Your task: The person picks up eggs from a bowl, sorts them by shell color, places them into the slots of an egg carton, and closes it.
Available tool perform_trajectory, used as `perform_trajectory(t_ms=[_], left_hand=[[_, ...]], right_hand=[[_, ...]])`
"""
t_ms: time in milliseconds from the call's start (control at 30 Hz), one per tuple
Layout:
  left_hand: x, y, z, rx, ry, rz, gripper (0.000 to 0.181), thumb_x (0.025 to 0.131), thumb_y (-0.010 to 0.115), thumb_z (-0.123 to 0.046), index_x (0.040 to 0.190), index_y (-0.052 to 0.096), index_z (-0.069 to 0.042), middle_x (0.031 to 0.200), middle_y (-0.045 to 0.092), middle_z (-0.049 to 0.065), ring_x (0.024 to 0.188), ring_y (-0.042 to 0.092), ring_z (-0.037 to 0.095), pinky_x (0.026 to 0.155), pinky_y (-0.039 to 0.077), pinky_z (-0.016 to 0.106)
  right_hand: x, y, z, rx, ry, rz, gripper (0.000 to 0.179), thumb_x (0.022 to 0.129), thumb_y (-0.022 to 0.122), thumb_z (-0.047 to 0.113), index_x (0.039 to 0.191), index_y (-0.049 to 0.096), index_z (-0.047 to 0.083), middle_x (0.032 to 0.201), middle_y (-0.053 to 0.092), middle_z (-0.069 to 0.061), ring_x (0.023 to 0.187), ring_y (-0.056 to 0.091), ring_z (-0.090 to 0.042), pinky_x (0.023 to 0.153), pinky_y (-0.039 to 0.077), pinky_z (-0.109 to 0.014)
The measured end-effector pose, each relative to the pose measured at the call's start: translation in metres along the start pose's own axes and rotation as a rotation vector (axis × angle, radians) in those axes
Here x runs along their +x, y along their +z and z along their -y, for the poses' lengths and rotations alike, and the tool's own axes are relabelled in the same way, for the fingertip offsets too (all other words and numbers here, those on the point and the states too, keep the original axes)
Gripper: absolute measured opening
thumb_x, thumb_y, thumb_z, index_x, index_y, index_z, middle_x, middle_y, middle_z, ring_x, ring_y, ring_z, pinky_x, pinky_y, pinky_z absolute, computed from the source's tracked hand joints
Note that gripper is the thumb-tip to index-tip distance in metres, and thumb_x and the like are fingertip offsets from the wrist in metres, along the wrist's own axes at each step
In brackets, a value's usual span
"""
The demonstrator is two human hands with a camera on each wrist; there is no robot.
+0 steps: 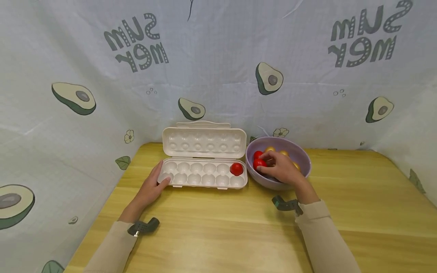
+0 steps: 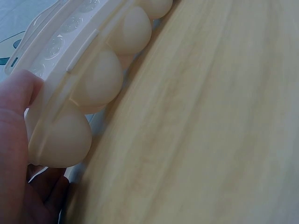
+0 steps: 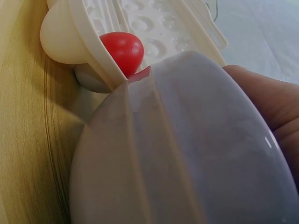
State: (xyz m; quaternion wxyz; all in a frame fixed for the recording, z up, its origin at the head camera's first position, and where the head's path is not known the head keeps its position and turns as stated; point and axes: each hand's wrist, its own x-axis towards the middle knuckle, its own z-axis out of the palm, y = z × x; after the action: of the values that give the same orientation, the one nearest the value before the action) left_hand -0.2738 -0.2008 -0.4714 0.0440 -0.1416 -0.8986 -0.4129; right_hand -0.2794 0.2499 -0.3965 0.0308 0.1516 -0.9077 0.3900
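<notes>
An egg carton lies with its lid tipped back. In its right-hand back hollow sits a red toy egg. My left hand grips the carton's left end, thumb over the front corner; the left wrist view shows fingers low against its underside. Beside the carton stands a purple bowl. Reaching into it, my right hand pinches a red toy egg between thumb and fingers. Another red egg and several yellow ones lie in the bowl. The bowl's wall hides the pinch in the right wrist view.
A wooden table carries the carton and bowl near its back edge. Behind them hangs a white cloth printed with avocados. The bowl's rim stands right next to the carton's right end.
</notes>
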Motion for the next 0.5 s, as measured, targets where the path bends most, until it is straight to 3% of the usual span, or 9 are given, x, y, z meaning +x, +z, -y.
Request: perform_trajectory(t_ms=[500], left_hand=[[-0.0007,-0.0002,0.0005,0.015,-0.002,0.004,0.075,0.099,0.052,-0.032,0.154,0.011,-0.002,0.158,0.015,0.02,0.144,0.016,0.039,0.114,0.016,0.056]], right_hand=[[0.0007,-0.002,0.0001,0.001,-0.014,-0.05,0.035,0.085,0.074,0.022,0.114,0.067,0.003,0.104,0.067,-0.013,0.097,0.067,-0.033,0.084,0.054,-0.043]])
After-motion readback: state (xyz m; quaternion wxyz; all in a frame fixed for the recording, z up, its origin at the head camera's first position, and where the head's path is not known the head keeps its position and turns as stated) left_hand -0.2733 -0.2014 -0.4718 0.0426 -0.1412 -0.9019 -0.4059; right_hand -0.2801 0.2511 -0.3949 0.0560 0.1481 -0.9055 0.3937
